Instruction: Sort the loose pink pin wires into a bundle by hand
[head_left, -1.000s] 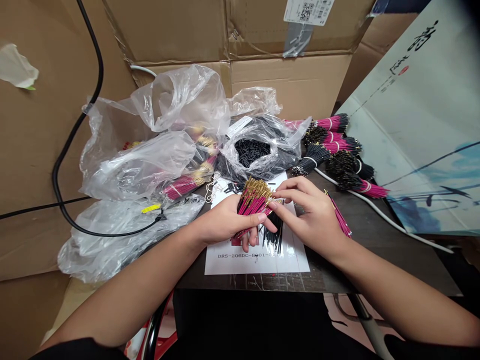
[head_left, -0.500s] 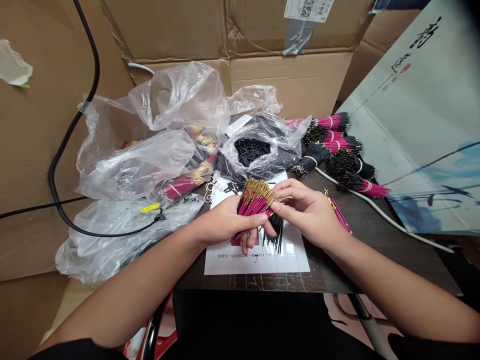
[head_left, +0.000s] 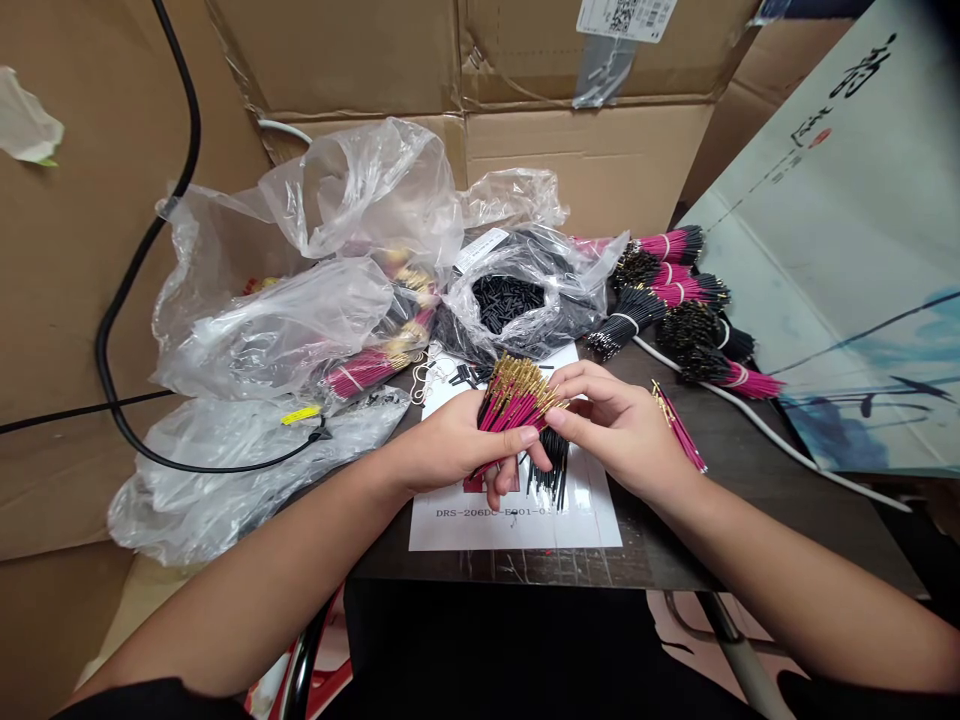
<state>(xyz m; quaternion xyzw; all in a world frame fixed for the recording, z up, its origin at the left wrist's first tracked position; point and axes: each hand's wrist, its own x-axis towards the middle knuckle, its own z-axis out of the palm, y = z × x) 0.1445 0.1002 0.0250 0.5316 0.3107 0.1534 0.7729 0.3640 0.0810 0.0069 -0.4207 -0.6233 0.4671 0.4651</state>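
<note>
My left hand (head_left: 457,440) is wrapped around a thick bundle of pink wires (head_left: 510,405), its thumb lying across them. Gold metal terminals fan out at the bundle's upper end. At the right side of these tips, my right hand (head_left: 611,415) pinches the gold end of a wire between thumb and fingers. Below the hands, a batch of black wires (head_left: 549,480) lies on a printed white sheet (head_left: 517,535). A few loose pink wires (head_left: 681,430) with gold ends rest on the table just right of my right hand.
An open plastic bag of short black tubes (head_left: 506,303) stands behind the hands. Clear plastic bags (head_left: 300,320) with more wires are on the left. Tied wire bundles (head_left: 682,290) lie at the back right beside a white cable (head_left: 780,430). Cardboard (head_left: 585,150) encloses the back.
The view has shifted slightly. My hands keep nearly the same pose, with the right fingers still at the gold tips.
</note>
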